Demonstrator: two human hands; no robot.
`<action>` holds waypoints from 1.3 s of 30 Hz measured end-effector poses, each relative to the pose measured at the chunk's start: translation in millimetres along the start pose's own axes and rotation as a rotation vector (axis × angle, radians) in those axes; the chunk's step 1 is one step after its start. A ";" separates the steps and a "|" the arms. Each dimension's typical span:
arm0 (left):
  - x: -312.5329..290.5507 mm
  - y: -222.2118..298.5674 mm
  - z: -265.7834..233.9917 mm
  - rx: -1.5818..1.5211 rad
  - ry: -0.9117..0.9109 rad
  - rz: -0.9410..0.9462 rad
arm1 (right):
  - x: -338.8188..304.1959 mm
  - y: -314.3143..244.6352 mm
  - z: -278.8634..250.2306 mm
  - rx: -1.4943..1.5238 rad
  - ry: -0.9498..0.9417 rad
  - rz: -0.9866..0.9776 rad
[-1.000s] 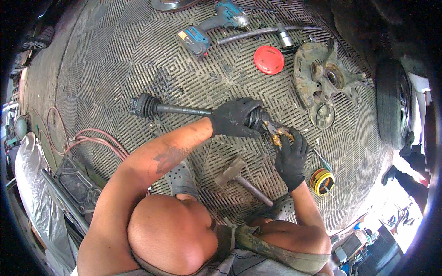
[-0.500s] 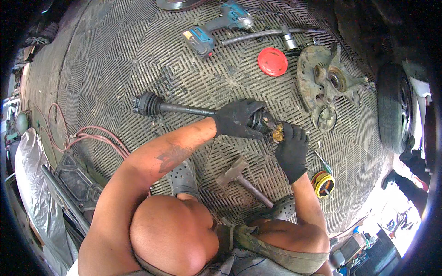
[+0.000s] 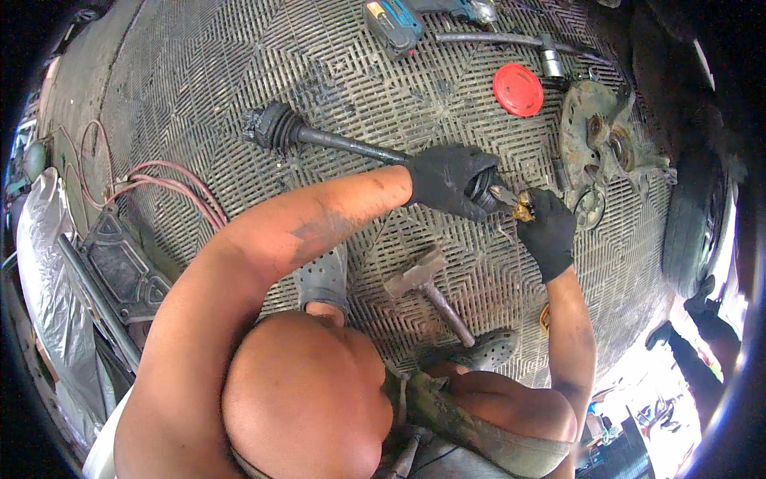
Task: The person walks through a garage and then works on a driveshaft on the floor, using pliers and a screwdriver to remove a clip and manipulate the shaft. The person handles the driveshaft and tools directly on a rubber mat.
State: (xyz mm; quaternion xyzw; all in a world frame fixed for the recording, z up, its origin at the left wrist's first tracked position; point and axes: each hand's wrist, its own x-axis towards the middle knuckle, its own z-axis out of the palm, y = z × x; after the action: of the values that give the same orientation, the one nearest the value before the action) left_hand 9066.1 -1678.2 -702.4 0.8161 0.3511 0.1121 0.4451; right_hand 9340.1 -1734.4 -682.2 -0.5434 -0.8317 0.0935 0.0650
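My left hand (image 3: 451, 180), in a black glove, is closed around a car axle shaft (image 3: 351, 145) just behind the black rubber boot (image 3: 481, 190) at its right end. The shaft slants up to the left, where a second ribbed boot (image 3: 279, 128) and a greasy dark joint end lie over the floor mat. My gloved right hand (image 3: 550, 231) has its fingers bent round a piece coated in yellow-brown grease (image 3: 523, 209) at the shaft's right end. Whether that piece is still joined to the shaft, I cannot tell. A hammer (image 3: 418, 275) rests below my hands, between my shoes.
Farther off lie a red round lid (image 3: 519, 90), a blue cordless power tool (image 3: 395, 25), a long bar (image 3: 495, 38) with a socket (image 3: 551, 61), and a steering knuckle (image 3: 594, 128). A wheel (image 3: 690, 223) stands right. Red hoses (image 3: 175, 185) and a black metal frame (image 3: 124, 259) are left.
The view has swung, so the floor items sit farther right and higher. Both hands keep their places on the axle and the greasy piece. My right forearm now mostly hides the yellow ring-shaped thing.
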 end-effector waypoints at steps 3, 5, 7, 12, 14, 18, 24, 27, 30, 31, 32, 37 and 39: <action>5.3 0.3 0.2 -0.007 -0.041 -0.024 | -2.2 0.6 -5.1 0.138 -0.008 0.071; 4.6 -2.4 3.9 0.005 -0.022 -0.015 | -0.9 -7.2 -7.8 0.246 0.029 0.133; 2.5 -5.4 6.7 0.020 -0.008 -0.010 | -1.9 -14.8 -11.5 0.329 0.082 0.233; 5.9 -6.7 4.9 0.004 -0.031 -0.018 | -12.7 0.0 -13.9 0.173 -0.057 0.384; 6.7 -7.4 5.8 0.012 -0.022 -0.004 | -11.4 4.9 -13.9 0.127 -0.075 0.334; 7.4 -9.2 7.1 0.029 -0.028 -0.009 | -3.4 1.4 -19.0 0.221 0.051 0.184; 7.9 -4.2 2.6 0.001 -0.077 -0.049 | -7.1 12.8 -11.0 0.238 0.026 -0.035; 3.8 -17.6 8.8 0.018 -0.001 0.039 | -7.7 9.9 -3.0 0.343 -0.108 -0.045; 3.9 -16.7 15.3 0.067 0.020 0.000 | -7.6 8.8 -3.5 0.358 -0.135 -0.113; 6.2 -11.5 12.0 0.044 -0.007 -0.009 | -8.4 7.3 -4.1 0.380 -0.143 -0.102; 8.7 -7.0 8.1 0.020 -0.033 -0.018 | -10.0 7.5 -5.0 0.402 -0.152 -0.090; 5.4 -11.2 7.3 0.013 -0.015 -0.009 | -20.7 5.6 -6.2 0.189 -0.117 0.012; 5.9 -10.5 8.7 0.035 -0.002 -0.012 | -19.5 4.8 -9.9 0.068 -0.136 0.015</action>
State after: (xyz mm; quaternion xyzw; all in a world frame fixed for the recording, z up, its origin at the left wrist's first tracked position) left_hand 9069.7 -1676.1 -716.7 0.8218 0.3574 0.1027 0.4318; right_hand 9354.3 -1749.6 -673.8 -0.5396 -0.8264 0.1589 0.0261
